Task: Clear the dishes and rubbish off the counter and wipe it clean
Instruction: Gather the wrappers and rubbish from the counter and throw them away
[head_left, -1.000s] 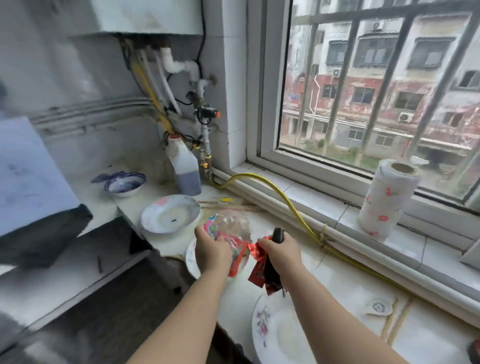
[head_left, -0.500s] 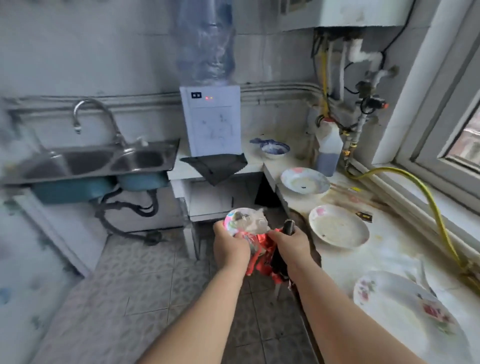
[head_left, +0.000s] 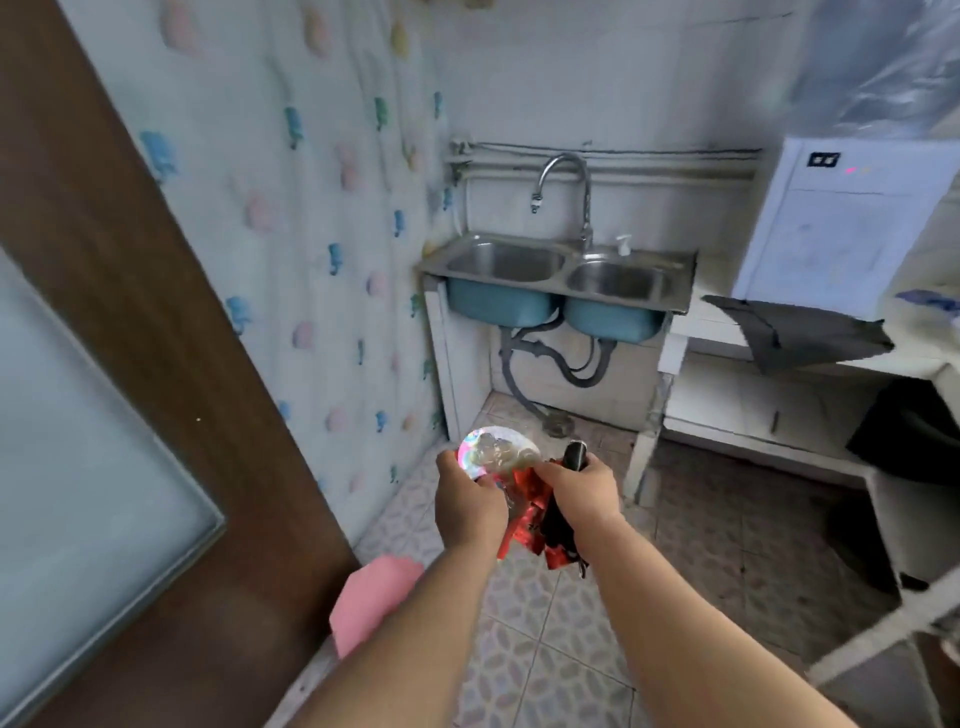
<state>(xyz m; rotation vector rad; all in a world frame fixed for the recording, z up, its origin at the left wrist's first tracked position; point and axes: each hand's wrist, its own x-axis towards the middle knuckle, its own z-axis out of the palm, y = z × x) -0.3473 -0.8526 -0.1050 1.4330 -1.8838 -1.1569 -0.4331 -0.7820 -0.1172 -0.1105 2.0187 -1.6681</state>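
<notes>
Both hands are raised together in front of me, well short of the double stainless steel sink (head_left: 558, 270) and over the patterned floor tiles (head_left: 701, 545) before it.

- Left hand (head_left: 470, 506): fingers curled round crumpled clear plastic packaging with a shiny round pink-rimmed top (head_left: 491, 454).
- Right hand (head_left: 579, 491): fist closed on a slim black object (head_left: 574, 457), its top poking above the knuckles. Cannot tell what it is.
- Crumpled red foil wrappers (head_left: 524, 519) are bunched between the 2 hands and touch both. Cannot tell which hand carries them.

All the rubbish is in my grip, off the counter, nearer me than the sink.

Around the sink:
- 2 basins, with a curved chrome tap (head_left: 566, 182) rising behind the divide.
- Right of it, a white box-shaped water dispenser (head_left: 841, 228), with a dark grey cloth (head_left: 800, 332) draped over the ledge edge below.
- Left of it, a pale wall sheet with pastel prints (head_left: 311, 208), then a brown wooden door frame (head_left: 130, 312).
- Low and left of it, a flat pink item (head_left: 371, 597) beside my left forearm.
</notes>
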